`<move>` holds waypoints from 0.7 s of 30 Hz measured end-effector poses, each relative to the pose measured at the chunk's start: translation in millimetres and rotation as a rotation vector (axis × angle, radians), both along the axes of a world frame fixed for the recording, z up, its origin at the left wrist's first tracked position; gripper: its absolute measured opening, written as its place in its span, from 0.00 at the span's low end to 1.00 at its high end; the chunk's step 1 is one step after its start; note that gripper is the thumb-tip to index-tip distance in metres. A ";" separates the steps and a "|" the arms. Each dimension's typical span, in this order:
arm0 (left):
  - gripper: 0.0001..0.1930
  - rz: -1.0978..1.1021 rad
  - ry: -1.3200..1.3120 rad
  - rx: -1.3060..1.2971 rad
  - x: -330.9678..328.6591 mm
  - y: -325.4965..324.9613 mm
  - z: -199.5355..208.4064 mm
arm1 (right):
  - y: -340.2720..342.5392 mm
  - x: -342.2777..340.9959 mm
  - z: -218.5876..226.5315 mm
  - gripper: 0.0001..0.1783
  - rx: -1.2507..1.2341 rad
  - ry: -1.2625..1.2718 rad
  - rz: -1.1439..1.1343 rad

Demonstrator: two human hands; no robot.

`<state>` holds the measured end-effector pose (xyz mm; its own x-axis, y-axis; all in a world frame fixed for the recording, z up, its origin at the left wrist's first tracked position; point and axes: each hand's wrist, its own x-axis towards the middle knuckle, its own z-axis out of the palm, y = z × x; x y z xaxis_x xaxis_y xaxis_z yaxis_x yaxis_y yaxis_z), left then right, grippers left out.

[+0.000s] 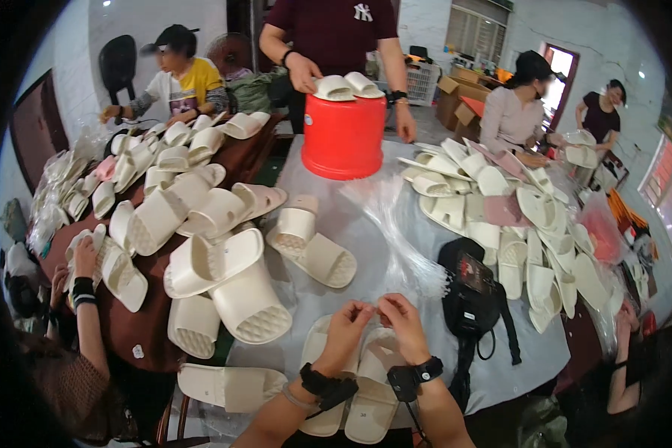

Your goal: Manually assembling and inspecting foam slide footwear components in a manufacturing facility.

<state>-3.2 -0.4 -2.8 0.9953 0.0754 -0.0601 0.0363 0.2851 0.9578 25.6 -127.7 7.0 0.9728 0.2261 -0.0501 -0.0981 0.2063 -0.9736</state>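
Above a pair of cream slippers (371,414) at the table's near edge, my left hand (349,328) and my right hand (402,321) come close together. Thumb and fingertips are pinched on both hands; whatever is between them is too fine to make out. The slippers lie side by side beneath my wrists, partly hidden by my hands and forearms. Just beyond my fingers spreads a bundle of thin clear plastic strands (396,239). A single cream slipper (231,387) lies on its own to the left of my left forearm.
Loose cream slippers (228,276) pile up on the left, and another heap (493,194) covers the right. A black pouch (467,287) with straps lies right of my hands. An upturned red bucket (343,138) carries two slippers at the far side, where a person stands. Other people work around.
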 end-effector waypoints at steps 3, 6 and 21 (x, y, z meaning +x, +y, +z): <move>0.07 -0.036 -0.006 -0.121 -5.7 -4.4 17.5 | 0.6 0.6 1.3 0.11 -0.033 0.006 0.051; 0.07 0.004 -0.001 0.026 -5.0 2.7 13.7 | 7.6 -0.4 0.6 0.11 0.031 0.002 0.003; 0.08 0.034 -0.001 0.033 -2.9 0.8 13.4 | 4.7 -0.6 4.8 0.11 0.010 0.023 0.028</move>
